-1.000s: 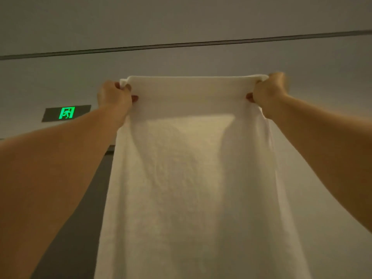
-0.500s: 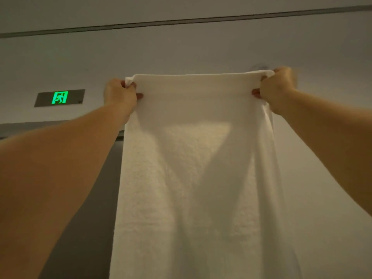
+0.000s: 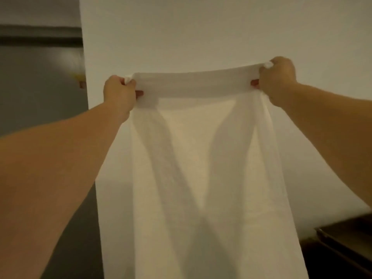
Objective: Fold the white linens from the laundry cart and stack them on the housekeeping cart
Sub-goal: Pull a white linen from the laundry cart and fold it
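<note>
Holding a white towel (image 3: 201,158) up in front of a pale wall (image 3: 201,33), spread wide between the two grips. Gripping the upper left corner with the left hand (image 3: 119,93), fingers curled firmly round the thick top hem, a reddish thumb tip showing just under it. Gripping the upper right corner with the right hand (image 3: 276,77) in the same manner, a little higher than the left grip, with a small white tip of cloth sticking out above the knuckles. Between the two grips, stretched tight along the top hem and slanted gently upward toward the right grip. Below the grips, hanging loose, with two long soft folds running down toward the middle and out of view at the bottom. Beyond the left grip, on the outer side, a dark grey panel (image 3: 40,97), blurred. Far below the right grip, a dark flat object (image 3: 342,250), too dim to identify.
</note>
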Demonstrator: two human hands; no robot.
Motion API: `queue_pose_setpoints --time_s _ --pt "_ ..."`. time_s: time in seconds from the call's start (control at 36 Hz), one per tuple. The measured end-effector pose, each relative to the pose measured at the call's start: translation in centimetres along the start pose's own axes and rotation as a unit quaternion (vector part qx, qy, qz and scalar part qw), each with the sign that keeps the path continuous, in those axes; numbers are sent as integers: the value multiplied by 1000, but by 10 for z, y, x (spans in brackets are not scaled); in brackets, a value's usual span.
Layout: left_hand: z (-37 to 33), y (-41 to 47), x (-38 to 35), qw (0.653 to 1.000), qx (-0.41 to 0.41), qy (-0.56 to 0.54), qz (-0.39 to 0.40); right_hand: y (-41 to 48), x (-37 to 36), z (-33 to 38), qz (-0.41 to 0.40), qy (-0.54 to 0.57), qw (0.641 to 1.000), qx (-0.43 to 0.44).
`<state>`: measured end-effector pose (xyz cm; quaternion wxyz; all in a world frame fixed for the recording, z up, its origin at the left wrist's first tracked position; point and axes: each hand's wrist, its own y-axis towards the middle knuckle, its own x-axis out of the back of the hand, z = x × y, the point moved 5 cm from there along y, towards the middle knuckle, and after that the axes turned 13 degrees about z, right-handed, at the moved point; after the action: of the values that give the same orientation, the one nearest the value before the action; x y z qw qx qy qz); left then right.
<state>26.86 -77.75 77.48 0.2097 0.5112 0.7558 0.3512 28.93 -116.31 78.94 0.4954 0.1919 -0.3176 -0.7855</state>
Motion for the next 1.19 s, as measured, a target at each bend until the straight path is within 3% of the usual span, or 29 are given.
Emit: queue_pose_setpoints --time_s 0.25,0.53,0.81,1.19 --pt "173 2 -37 995 92 -16 47 -9 -73 -147 40 -73 993 -80" --pt "274 -62 -46 982 173 -6 77 -60 -89 -253 88 -96 978 -161" --pt "302 -191 -44 965 250 9 82 -164 -68 -318 166 -108 955 -220" --pt "311 -422 -8 920 375 33 113 -366 4 -351 271 -139 905 -297"
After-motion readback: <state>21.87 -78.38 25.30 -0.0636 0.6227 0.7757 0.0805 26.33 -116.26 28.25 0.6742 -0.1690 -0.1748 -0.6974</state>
